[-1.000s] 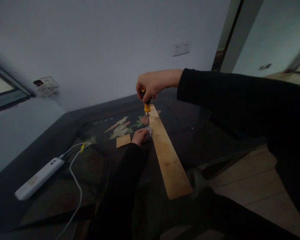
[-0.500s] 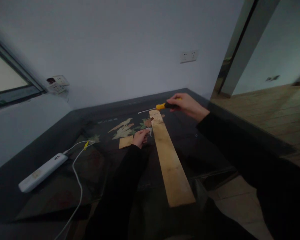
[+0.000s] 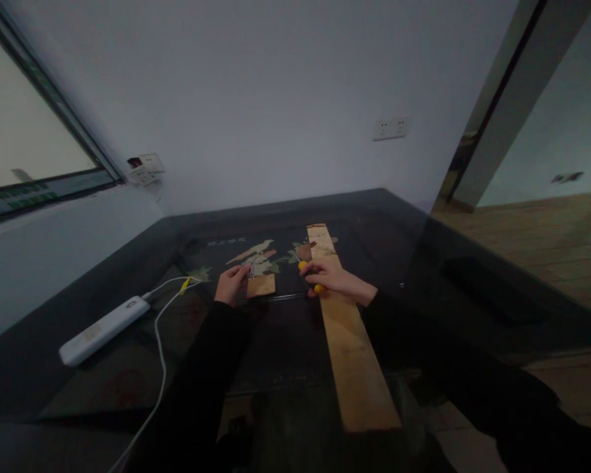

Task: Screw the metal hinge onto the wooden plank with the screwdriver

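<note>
Head view. Dim room. Landmark: the long wooden board [image 3: 358,364], lying flat on the dark table [image 3: 285,335], pale yellow-brown with darker smudges, its far end blotchy with a brown edge, its near end reaching out toward the wearer.

Right hand [image 3: 339,281]: over the middle of the board, fingers closed round the handle of a screwdriver [image 3: 303,267]. Handle yellow and black, yellow showing at both ends; thin shaft slanting away past the board's left edge, tip hard to make out against the table pattern. Whether hand or tool touches the board, cannot tell.

Left hand [image 3: 230,286]: well left of the board, thumb and fingertips pinching a small metal piece [image 3: 251,270]. Piece silvery, thin, irregular in outline; too small and dim for finer detail.

Between that hand and the board: a small wooden block [image 3: 261,286], squarish, flat, same pale yellow-brown as the board, just beside the left fingers.

Left of the board's far part, set in the tabletop: a bird-and-flower pattern [image 3: 256,252] in cream, green and brown. Far left of the board: white power strip [image 3: 103,330], slightly stained on top, with a white cable [image 3: 161,355] carrying a yellow tag [image 3: 184,286]. Beyond the board: pale wall, double socket [image 3: 392,129].
</note>
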`<state>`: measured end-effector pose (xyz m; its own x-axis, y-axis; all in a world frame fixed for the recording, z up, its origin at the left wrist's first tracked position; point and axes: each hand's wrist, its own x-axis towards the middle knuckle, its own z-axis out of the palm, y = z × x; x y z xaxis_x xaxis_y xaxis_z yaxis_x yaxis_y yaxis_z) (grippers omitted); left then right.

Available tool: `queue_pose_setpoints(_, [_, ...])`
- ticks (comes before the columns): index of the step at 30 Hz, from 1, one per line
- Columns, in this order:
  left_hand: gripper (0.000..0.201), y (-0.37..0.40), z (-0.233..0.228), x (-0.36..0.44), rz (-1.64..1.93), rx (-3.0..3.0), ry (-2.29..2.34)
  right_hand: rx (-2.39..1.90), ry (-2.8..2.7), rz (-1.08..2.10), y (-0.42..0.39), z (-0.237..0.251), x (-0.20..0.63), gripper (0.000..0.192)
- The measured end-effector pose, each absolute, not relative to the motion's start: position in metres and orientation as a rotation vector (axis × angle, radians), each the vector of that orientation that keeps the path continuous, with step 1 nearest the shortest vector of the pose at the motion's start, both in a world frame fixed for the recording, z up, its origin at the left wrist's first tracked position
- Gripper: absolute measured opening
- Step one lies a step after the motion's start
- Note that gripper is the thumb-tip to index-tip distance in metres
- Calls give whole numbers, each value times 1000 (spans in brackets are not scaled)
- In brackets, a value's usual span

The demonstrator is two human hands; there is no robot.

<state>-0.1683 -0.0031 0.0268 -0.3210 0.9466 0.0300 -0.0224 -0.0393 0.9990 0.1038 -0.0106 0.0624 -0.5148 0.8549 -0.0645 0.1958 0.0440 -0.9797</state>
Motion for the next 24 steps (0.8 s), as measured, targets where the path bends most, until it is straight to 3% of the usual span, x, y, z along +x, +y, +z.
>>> queue_pose_setpoints(4, [32,-1,25,-181,1508,1011,1398,-1161,-2300,698,5,51,69,16])
queue_pose_setpoints(6, [32,-1,24,-183,1509,1001,1382,-1232,-2430,525,9,47,54,20])
queue_pose_setpoints(24, [33,-1,25,-195,1621,893,1364,-1375,-2684,378,-1,44,-14,32])
